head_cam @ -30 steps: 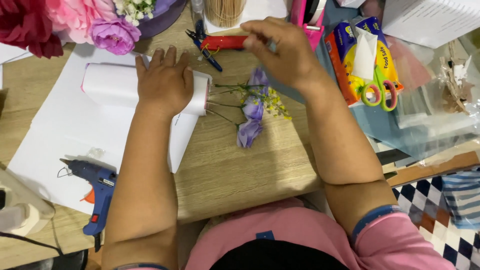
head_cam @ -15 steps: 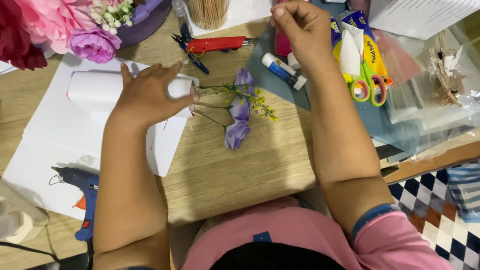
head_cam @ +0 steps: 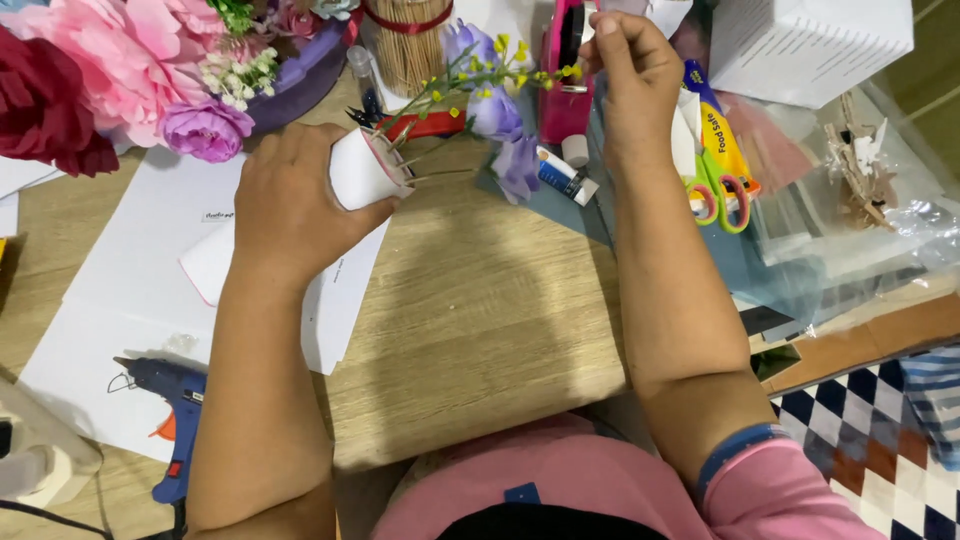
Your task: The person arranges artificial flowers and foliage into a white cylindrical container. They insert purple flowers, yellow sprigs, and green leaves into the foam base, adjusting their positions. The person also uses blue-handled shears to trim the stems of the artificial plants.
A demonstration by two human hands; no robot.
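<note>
Head view: left hand (head_cam: 290,205) grips smooth white paper roll (head_cam: 362,168) with thin flower stems (head_cam: 425,110).

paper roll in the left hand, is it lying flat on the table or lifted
Lifted: the left hand grips the paper roll above the table, flower stems poking out.

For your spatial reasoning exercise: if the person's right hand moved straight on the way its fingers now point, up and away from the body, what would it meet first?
Probably the white paper scrap just above the right hand, at its fingertips; the pink tape dispenser stands just beside that line. Depth is unclear from this one view.
</note>
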